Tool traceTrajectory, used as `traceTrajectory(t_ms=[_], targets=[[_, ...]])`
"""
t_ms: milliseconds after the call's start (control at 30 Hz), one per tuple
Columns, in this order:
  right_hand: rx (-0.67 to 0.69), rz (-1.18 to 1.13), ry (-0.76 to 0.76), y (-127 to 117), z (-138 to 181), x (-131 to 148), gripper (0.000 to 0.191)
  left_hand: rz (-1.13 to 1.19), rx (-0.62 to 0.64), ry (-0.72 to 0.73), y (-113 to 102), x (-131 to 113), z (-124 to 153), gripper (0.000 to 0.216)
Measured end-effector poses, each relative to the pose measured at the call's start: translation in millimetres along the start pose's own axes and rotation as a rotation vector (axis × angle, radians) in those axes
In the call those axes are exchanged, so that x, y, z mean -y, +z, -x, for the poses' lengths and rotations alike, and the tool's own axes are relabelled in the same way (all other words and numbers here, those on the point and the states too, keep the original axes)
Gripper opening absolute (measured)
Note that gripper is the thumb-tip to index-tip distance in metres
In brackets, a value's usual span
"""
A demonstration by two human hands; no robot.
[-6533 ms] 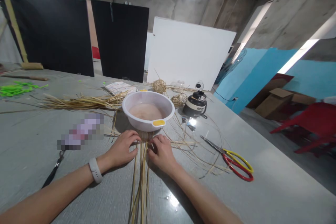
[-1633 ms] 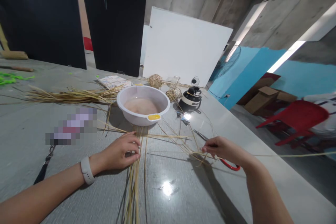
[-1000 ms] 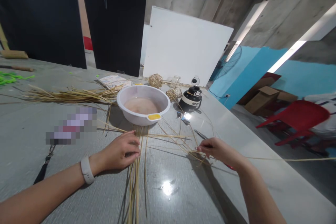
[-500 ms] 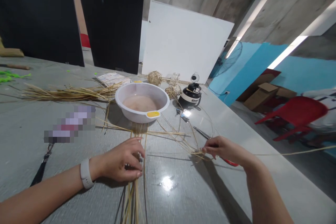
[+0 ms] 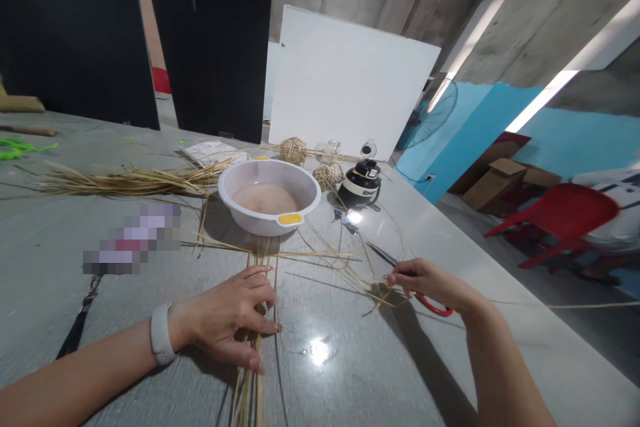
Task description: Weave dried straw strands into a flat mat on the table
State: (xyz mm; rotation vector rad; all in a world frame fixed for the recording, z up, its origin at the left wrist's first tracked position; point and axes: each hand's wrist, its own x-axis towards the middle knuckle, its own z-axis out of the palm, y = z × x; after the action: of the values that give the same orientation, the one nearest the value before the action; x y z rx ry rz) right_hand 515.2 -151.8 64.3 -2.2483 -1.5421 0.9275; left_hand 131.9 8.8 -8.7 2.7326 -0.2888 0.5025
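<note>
Left hand lies flat with fingers spread, pinning a bundle of pale straw strips. The bundle's long axis runs 6 to 12, toward the white plastic basin. Right hand, at 3 of the bundle, pinches one thin straw strand trailing off toward 3.

1. Bare grey tabletop lay open between the left hand and the right hand.
2. Under the left hand, a bundle of pale straw strips ran to the near edge, ridging that lane.
3. Ahead, a round white plastic basin with a yellow tab blocked the middle, and loose crossed straw strips littered the table before it.
4. Red-handled scissors lay partly beneath the right hand.
5. 1 long thin straw strip, pinched by the right hand, stretched past the table's right edge.
6. Left of the left hand, the table stood open up to a black strap.
</note>
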Motion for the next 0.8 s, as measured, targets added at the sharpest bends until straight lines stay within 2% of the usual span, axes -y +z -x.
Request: traceTrajectory(t_ms=[133,267,400,600,800], targets=[[0.014,-0.020,0.003,-1.1,-0.5,-3.9,0.062,-0.081,0.004,0.016,4.9,1.8,-0.4,0.068],[0.020,-0.015,0.031,-0.9,-2.1,-10.6,0.060,-0.158,-0.032,-0.031,9.1,2.4,-0.5,0.077],[0.083,-0.062,0.018,7.6,-8.3,-13.2,0.055,-0.172,-0.062,-0.060,10.2,5.9,1.3,0.084],[0.158,-0.156,-0.012,26.5,-24.2,-8.6,0.054,-0.164,-0.089,-0.079,9.4,8.6,3.5,0.082],[0.220,-0.218,-0.015,32.3,-28.5,-2.5,0.058,-0.182,-0.121,-0.090,10.5,8.1,5.0,0.074]])
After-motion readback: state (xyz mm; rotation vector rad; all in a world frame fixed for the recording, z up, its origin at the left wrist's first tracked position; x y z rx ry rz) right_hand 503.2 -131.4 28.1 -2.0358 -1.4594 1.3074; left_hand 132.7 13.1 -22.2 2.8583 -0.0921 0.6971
